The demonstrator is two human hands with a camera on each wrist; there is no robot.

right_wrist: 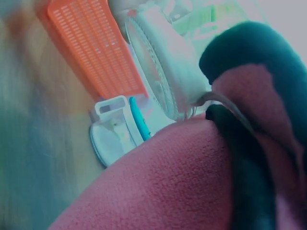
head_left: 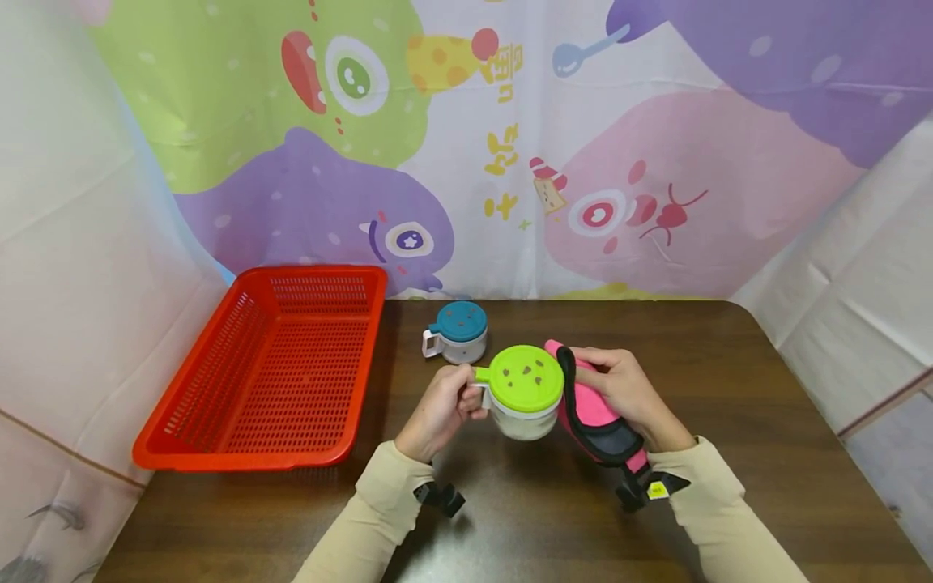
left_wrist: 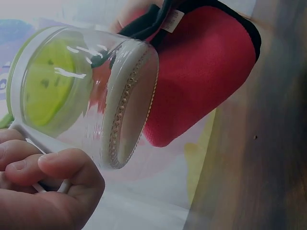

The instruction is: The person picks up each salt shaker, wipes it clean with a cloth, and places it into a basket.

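Observation:
My left hand [head_left: 440, 411] grips the handle of a clear jar [head_left: 526, 424] with a speckled lime-green lid, held up off the table. In the left wrist view its fingers [left_wrist: 67, 165] curl round the handle, and the jar [left_wrist: 98, 103] is tipped with its ribbed base showing. My right hand [head_left: 625, 387] holds a pink fabric pouch [head_left: 596, 406] with black trim, right beside the jar. The pouch [right_wrist: 168, 177] fills much of the right wrist view, where that hand is hidden. Whether jar and pouch touch is hard to tell.
A similar jar [head_left: 463, 350] with a teal lid stands behind, its handle pointing left. On the left lies a red plastic basket [head_left: 362, 372] with slotted sides. The brown wooden table [head_left: 765, 453] ends at a printed cloth backdrop [head_left: 488, 267].

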